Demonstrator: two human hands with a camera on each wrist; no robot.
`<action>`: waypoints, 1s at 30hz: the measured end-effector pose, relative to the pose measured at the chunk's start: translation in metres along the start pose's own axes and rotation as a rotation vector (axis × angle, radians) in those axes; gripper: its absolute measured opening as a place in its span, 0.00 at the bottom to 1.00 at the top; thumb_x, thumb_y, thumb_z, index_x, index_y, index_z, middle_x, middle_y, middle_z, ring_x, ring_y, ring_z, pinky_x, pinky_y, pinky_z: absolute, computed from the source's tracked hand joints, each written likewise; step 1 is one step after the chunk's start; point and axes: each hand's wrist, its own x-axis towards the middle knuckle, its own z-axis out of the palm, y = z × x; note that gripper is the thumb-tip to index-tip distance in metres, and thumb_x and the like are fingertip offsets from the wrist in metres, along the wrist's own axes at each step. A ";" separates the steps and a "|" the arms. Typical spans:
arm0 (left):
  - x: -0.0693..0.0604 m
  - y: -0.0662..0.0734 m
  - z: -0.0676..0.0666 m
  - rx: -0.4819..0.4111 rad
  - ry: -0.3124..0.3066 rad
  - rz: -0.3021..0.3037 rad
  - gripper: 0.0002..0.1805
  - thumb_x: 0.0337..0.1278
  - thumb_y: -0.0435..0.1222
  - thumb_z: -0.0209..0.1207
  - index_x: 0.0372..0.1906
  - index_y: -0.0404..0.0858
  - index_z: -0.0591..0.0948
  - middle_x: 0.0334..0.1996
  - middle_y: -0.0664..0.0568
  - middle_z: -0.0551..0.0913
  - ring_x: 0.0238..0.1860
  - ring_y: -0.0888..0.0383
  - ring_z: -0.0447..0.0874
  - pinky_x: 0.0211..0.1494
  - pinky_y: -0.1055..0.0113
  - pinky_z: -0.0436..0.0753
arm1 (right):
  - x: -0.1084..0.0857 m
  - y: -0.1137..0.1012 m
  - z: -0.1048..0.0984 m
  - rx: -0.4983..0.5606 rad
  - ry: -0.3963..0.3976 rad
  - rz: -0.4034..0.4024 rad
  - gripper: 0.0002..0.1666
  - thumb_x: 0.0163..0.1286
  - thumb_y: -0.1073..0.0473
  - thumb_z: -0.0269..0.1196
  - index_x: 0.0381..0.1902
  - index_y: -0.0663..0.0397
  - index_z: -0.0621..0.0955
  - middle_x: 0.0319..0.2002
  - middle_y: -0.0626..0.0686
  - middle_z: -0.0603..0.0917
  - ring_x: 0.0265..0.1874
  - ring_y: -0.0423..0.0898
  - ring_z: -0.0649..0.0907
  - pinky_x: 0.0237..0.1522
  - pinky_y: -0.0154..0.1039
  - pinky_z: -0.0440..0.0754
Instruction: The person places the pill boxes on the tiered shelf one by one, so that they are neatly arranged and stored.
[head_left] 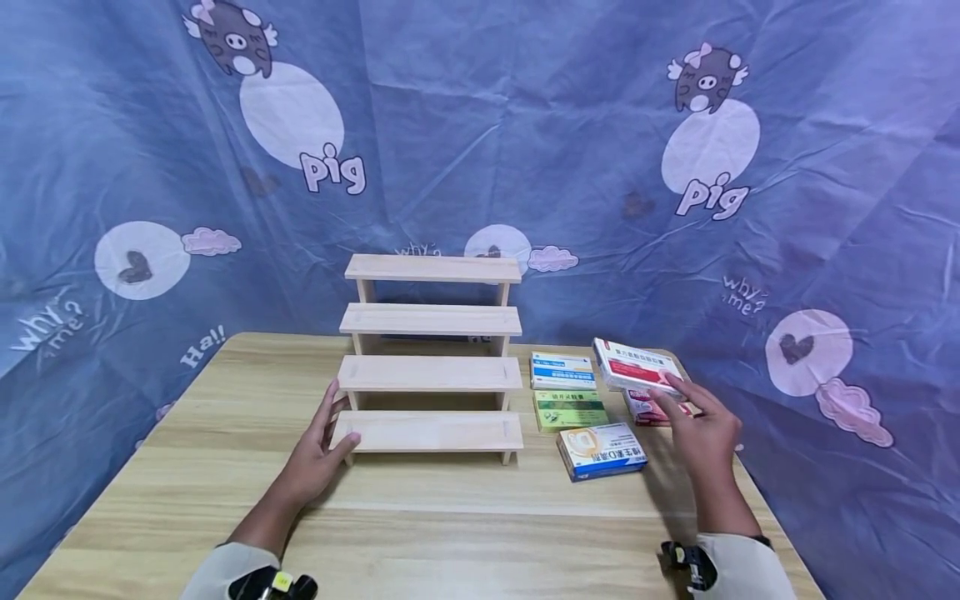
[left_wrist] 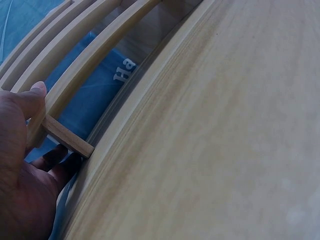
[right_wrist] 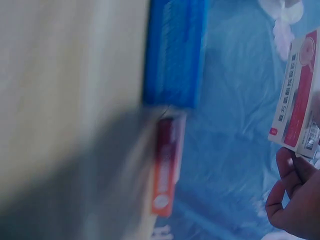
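Note:
A four-tier wooden step rack (head_left: 429,373) stands on the table. My left hand (head_left: 313,457) grips its left end, thumb on the lowest tier; the left wrist view shows the fingers of this hand (left_wrist: 30,165) around the end, below the tier. Raised above the table at the right, a white medicine box with a red band (head_left: 636,367) is pinched in my right hand (head_left: 705,425). Under it lies a pink-red box (head_left: 647,408), partly hidden. To its left are a blue-and-white box (head_left: 562,372), a green box (head_left: 572,411) and a white-blue vitamin D box (head_left: 602,450).
The light wooden table (head_left: 480,542) ends at the back against a blue patterned cloth (head_left: 480,125), which also hangs along the sides. The box group sits just right of the rack, close to the table's right edge.

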 end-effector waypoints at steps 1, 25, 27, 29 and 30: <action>0.000 0.000 0.000 -0.001 0.000 0.001 0.53 0.83 0.38 0.61 0.91 0.59 0.36 0.86 0.30 0.56 0.88 0.29 0.50 0.68 0.95 0.55 | 0.001 -0.006 0.003 0.012 -0.011 0.018 0.25 0.67 0.59 0.81 0.61 0.49 0.91 0.64 0.63 0.89 0.65 0.41 0.86 0.61 0.21 0.77; -0.001 0.001 -0.001 -0.002 -0.002 0.004 0.53 0.83 0.39 0.61 0.92 0.52 0.36 0.87 0.30 0.55 0.88 0.27 0.48 0.69 0.94 0.53 | 0.018 -0.116 0.095 0.253 -0.054 -0.185 0.26 0.67 0.56 0.80 0.62 0.51 0.90 0.63 0.64 0.89 0.69 0.61 0.84 0.76 0.61 0.77; -0.001 0.001 -0.001 0.000 -0.004 -0.002 0.53 0.83 0.39 0.61 0.92 0.52 0.36 0.87 0.31 0.55 0.88 0.28 0.47 0.69 0.95 0.53 | 0.020 -0.122 0.103 0.258 -0.047 -0.231 0.26 0.66 0.57 0.81 0.61 0.52 0.91 0.61 0.65 0.90 0.67 0.62 0.85 0.75 0.61 0.77; -0.001 0.000 0.000 0.000 -0.005 -0.004 0.53 0.83 0.39 0.61 0.92 0.53 0.35 0.87 0.31 0.55 0.88 0.28 0.47 0.68 0.96 0.53 | 0.022 -0.129 0.111 0.265 -0.038 -0.278 0.25 0.65 0.57 0.82 0.59 0.54 0.91 0.59 0.67 0.91 0.64 0.64 0.86 0.72 0.61 0.78; -0.001 -0.001 0.000 -0.002 -0.004 -0.004 0.53 0.83 0.39 0.61 0.92 0.53 0.35 0.87 0.31 0.55 0.88 0.29 0.47 0.68 0.97 0.52 | 0.023 -0.132 0.115 0.271 -0.033 -0.300 0.25 0.64 0.57 0.83 0.58 0.55 0.92 0.58 0.67 0.91 0.62 0.65 0.87 0.71 0.61 0.79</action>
